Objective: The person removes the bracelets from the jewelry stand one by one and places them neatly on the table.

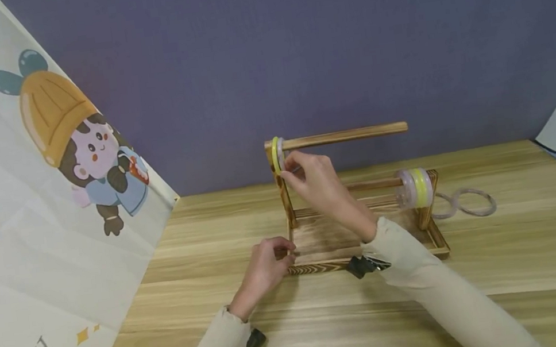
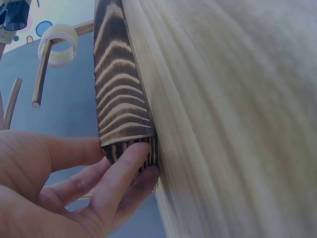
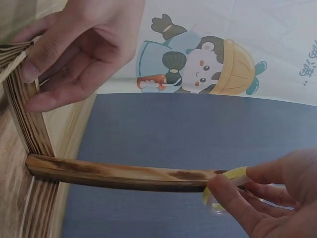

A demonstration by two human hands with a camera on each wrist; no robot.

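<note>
A wooden bangle rack [image 1: 321, 268] stands on the table with an upper rod [image 1: 356, 134] and a lower rod [image 1: 375, 184]. At the left end of the upper rod hang a yellow bangle [image 1: 276, 156] and a clear bangle [image 1: 280, 145], side by side by the post. My right hand [image 1: 322, 182] pinches the clear bangle between thumb and fingers; the rod's end is partly hidden by them in the right wrist view. With its fingertips, my left hand [image 2: 94, 183] grips the front left corner of the rack's base. Clear and yellow bangles [image 1: 419, 188] sit at the lower rod's right end.
Two loose clear bangles [image 1: 476, 202] lie on the wood-grain table [image 1: 528, 258], right of the rack. Behind it rises a blue-grey partition [image 1: 347, 61]. A white cloth with a cartoon figure [image 1: 97, 141] covers the left side.
</note>
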